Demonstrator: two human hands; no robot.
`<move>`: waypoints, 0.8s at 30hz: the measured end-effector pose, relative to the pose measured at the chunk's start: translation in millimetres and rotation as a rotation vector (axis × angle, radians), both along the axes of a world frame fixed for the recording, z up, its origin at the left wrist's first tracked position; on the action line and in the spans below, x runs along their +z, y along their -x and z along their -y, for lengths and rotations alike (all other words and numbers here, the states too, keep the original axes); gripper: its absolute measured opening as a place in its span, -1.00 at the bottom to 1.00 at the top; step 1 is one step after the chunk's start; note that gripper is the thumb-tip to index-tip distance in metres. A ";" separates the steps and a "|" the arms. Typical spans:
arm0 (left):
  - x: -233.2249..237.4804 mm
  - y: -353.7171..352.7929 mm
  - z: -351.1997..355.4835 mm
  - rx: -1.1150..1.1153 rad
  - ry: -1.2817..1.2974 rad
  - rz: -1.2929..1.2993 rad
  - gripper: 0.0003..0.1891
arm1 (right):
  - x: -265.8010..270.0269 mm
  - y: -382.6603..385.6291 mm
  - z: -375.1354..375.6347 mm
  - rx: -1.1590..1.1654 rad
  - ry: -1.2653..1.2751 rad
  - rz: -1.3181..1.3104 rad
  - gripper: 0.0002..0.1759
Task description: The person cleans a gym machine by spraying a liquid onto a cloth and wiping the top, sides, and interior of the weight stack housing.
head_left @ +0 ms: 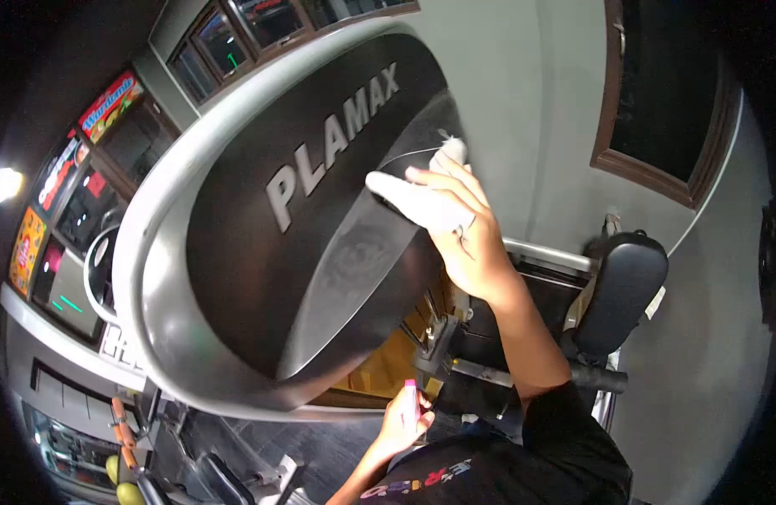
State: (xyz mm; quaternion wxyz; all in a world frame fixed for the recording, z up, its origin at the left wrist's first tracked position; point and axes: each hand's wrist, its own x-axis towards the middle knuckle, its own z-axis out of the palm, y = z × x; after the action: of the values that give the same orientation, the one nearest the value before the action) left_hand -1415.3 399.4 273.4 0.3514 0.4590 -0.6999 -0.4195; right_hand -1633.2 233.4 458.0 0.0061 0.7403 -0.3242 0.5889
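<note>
A white cloth (421,202) lies bunched under the fingers of my right hand (468,240), pressed against the dark oval panel (262,278) of a gym machine. Raised silver letters read PLAMAX on that panel, left of the cloth. A loose thread sticks out by the cloth's upper end. Lower down, near my body, my left hand (402,423) is wrapped round a small bottle (411,400) with a pink top, held upright. The bottle's lower part is hidden by the fingers.
A black padded seat (627,290) and metal bars stand right of the machine. Brown-framed windows (670,101) are in the grey wall. Other gym equipment (219,475) is at the lower left, with lit signs (110,105) beyond. The machine's silver rim (144,219) curves around the panel.
</note>
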 end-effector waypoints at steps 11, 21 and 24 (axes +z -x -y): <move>8.1 -73.4 -41.5 -0.138 0.080 -0.134 -0.68 | -72.2 -151.6 -92.1 -0.035 0.386 0.326 -0.70; -2.9 -175.3 -70.1 -0.090 0.002 -0.231 -0.73 | -147.8 -204.3 -144.6 0.014 0.215 0.039 -0.57; -1.1 -203.9 -75.2 -0.085 0.010 -0.219 -0.75 | -147.1 -208.1 -171.6 -0.020 0.057 -0.006 -0.45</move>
State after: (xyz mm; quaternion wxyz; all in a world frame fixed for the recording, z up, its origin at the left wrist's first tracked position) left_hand -1211.4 474.6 272.3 0.4101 0.3786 -0.6782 -0.4780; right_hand -1425.1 405.0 310.8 0.0341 0.7384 -0.3145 0.5955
